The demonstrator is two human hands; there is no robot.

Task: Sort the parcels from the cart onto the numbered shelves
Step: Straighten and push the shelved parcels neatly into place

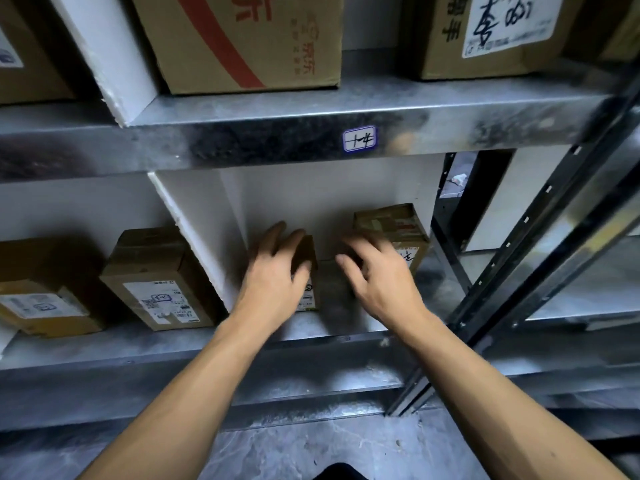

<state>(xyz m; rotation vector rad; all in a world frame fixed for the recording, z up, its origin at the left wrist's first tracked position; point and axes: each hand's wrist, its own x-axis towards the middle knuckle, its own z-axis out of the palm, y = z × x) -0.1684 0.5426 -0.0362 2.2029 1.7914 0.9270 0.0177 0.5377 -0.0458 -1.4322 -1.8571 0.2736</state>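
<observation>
Both hands reach into the shelf bay under a white sticker (359,138) handwritten "14". My left hand (277,271) lies over a small brown parcel (309,289) standing on the metal shelf (332,299), fingers across its top and thumb on its front. My right hand (377,275) hovers just to the right with its fingers spread, in front of a taller brown taped parcel (391,226) by the bay's right side. The space between the two parcels is in shadow, and whether the right fingers touch anything is unclear.
A white foam divider (194,237) walls the bay on the left. Beyond it stand two labelled cartons (162,282) (45,299). Large cartons (242,39) (485,32) fill the shelf above. A black slotted upright (540,237) rises on the right.
</observation>
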